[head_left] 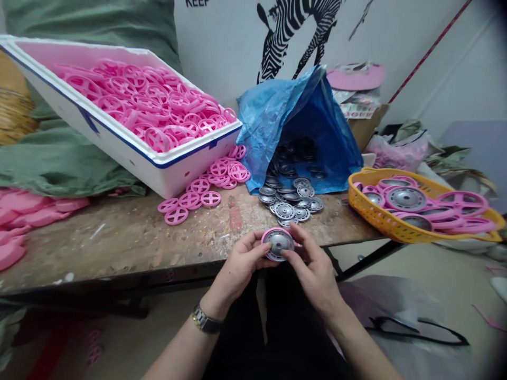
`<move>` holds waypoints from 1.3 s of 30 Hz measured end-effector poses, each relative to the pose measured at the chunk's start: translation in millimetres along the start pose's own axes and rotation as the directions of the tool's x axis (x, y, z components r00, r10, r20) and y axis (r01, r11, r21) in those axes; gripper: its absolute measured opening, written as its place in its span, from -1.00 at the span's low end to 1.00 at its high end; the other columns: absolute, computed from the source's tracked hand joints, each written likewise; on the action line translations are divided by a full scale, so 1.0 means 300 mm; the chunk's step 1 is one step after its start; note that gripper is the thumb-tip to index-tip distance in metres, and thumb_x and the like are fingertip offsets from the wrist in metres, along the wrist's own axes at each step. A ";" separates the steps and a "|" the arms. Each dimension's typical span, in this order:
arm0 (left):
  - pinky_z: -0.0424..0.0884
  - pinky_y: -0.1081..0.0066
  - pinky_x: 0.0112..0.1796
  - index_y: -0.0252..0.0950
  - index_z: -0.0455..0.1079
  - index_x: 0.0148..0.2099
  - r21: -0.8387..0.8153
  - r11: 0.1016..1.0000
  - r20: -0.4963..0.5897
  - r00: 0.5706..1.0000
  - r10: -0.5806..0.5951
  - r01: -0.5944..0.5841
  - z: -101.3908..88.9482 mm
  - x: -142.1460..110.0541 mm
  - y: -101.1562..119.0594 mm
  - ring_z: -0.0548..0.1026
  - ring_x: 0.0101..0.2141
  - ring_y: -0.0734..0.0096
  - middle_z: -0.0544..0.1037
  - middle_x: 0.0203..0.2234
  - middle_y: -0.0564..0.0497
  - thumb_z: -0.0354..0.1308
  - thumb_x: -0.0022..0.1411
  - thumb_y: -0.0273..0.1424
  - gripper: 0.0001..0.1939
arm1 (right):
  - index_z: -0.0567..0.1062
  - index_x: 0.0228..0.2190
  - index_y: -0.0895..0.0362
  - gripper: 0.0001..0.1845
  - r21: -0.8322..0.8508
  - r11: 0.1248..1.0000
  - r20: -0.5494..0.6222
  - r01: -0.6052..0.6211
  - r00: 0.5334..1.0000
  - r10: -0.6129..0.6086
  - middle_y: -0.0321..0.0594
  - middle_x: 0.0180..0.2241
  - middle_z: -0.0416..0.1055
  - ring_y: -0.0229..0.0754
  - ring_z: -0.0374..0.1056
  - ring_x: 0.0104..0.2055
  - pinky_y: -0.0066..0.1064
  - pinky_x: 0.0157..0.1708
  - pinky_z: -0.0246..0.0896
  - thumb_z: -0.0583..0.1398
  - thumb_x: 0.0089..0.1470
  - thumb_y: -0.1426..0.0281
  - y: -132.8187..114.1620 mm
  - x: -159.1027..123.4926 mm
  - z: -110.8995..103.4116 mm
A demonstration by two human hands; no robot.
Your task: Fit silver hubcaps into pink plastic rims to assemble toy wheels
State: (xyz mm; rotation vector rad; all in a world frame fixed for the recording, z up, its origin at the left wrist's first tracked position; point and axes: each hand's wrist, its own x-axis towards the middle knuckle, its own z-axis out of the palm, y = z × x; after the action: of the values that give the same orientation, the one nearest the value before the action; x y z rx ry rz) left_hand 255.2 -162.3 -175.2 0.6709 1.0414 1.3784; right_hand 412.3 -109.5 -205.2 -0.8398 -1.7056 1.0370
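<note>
Your left hand (243, 258) and right hand (312, 261) together pinch the wheel (279, 243) at the front edge of the bench (130, 237). Grey discs (285, 211) crowd just behind it; bare bench opens leftward, in front of the pink rings (190, 200). Rightward, the basket (374, 220) juts past the edge.

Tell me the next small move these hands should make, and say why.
I'd probably press the silver disc evenly against the pink rim to check that it is seated: the left hand and right hand hold the piece with both thumbs on the disc's face, and silver-centred pink pieces lie in the yellow basket.
</note>
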 end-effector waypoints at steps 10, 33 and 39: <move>0.33 0.42 -0.17 -0.24 0.51 -0.07 0.572 0.756 0.142 0.946 0.291 -0.319 0.021 -0.036 -0.014 0.45 -0.22 0.29 0.55 -0.24 -0.02 0.14 0.33 -0.33 -0.81 | 0.60 -0.27 0.08 -0.75 0.209 0.945 0.039 -0.253 0.967 0.250 -0.23 -0.29 0.59 -0.10 0.48 -0.21 -0.31 -0.14 0.38 0.31 0.02 0.22 -0.054 0.009 -0.022; 0.53 0.44 -0.53 -0.21 0.28 0.23 0.476 0.860 0.040 0.982 0.185 -0.182 0.069 -0.112 -0.069 0.50 -0.57 0.44 0.52 -0.38 0.03 0.14 0.20 -0.43 -0.47 | 0.55 -0.27 0.12 -0.69 0.367 0.882 0.099 -0.295 0.955 0.279 -0.28 -0.35 0.55 -0.18 0.43 -0.29 -0.38 -0.24 0.33 0.35 -0.08 0.25 -0.106 -0.059 -0.023; 0.46 0.52 -0.62 -0.28 0.25 0.26 0.552 0.801 0.105 0.973 0.207 -0.230 0.081 -0.152 -0.050 0.43 -0.63 0.51 0.44 -0.51 0.11 0.12 0.21 -0.41 -0.44 | 0.51 -0.22 0.09 -0.70 0.377 0.900 0.056 -0.220 0.975 0.215 -0.29 -0.34 0.55 -0.13 0.45 -0.25 -0.33 -0.17 0.33 0.30 -0.08 0.33 -0.120 -0.115 -0.021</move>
State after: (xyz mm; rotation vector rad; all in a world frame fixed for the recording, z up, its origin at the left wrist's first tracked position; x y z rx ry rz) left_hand 288.7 -203.9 -169.2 1.2857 1.3895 1.2405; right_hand 426.7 -152.7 -183.7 -0.7782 -1.3731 1.4739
